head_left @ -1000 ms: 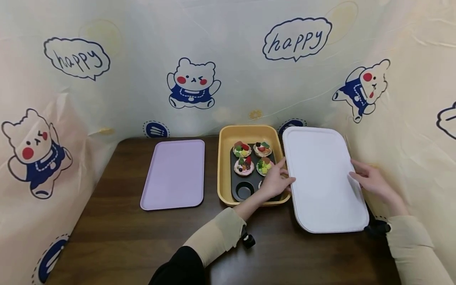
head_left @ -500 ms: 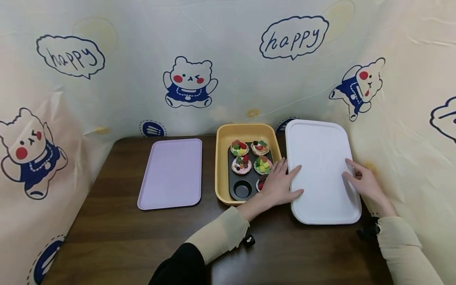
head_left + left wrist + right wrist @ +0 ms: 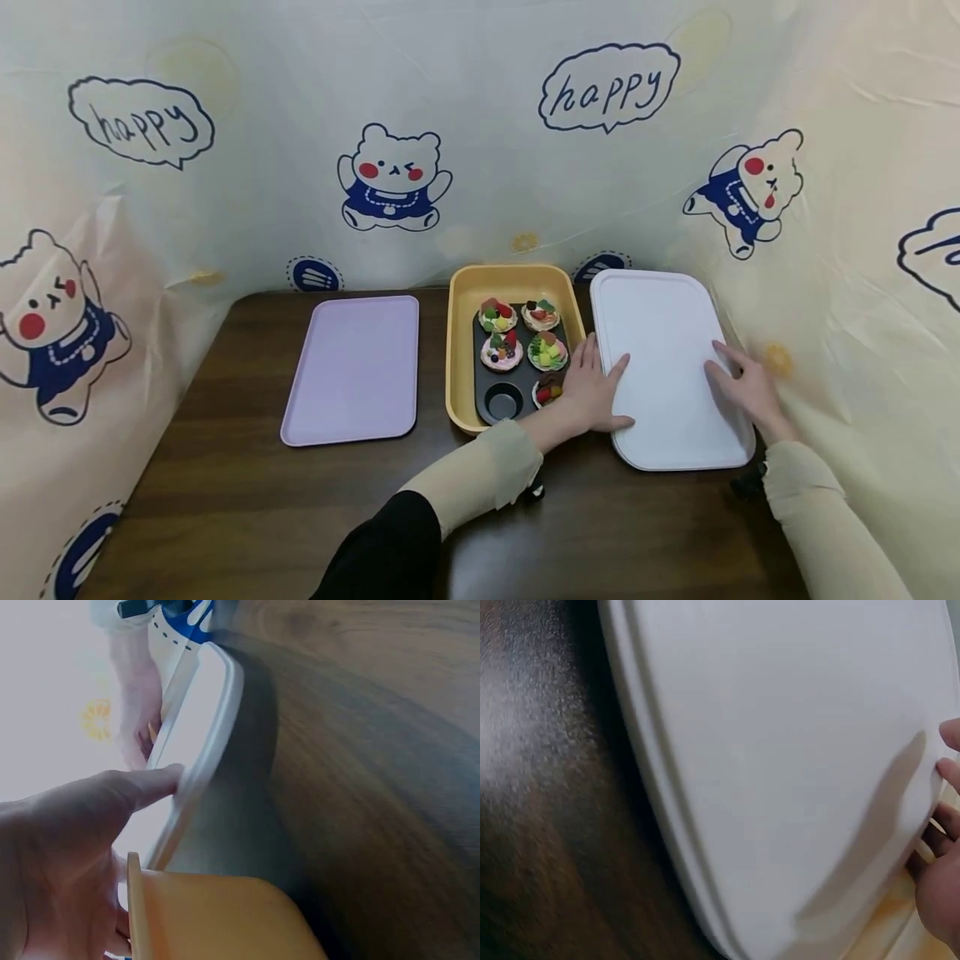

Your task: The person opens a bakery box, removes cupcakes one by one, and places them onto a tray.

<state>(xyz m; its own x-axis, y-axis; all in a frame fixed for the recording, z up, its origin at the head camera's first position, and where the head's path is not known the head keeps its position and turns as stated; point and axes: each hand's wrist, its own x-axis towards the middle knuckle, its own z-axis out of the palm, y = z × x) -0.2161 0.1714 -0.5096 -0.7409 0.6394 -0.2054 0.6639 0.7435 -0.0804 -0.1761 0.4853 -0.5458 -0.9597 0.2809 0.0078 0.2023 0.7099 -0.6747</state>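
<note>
In the head view a white tray (image 3: 660, 358) with rounded corners lies at the table's right side. My left hand (image 3: 585, 392) spreads across the gap between it and a yellow bin (image 3: 463, 350). Its thumb (image 3: 161, 782) touches the white tray's near-left edge; the other fingers stretch along the bin's right rim. At the opposite edge my right hand (image 3: 747, 392) grips the white tray, its fingers curled at the rim in the right wrist view. Inside the bin, a dark muffin pan (image 3: 483, 371) bears several small fruit tarts (image 3: 501, 351); one is partly behind my left arm.
A lavender tray (image 3: 352, 367) lies left of the bin on the dark wooden table (image 3: 240, 492). Printed cloth (image 3: 487, 167) with bears and "happy" bubbles hangs close behind the table and along both sides, right beside my right hand.
The white tray has come down flatter. My left hand has moved nearer and spread its fingers, having earlier pinched the tray's left edge. My right hand stays at the right edge.
</note>
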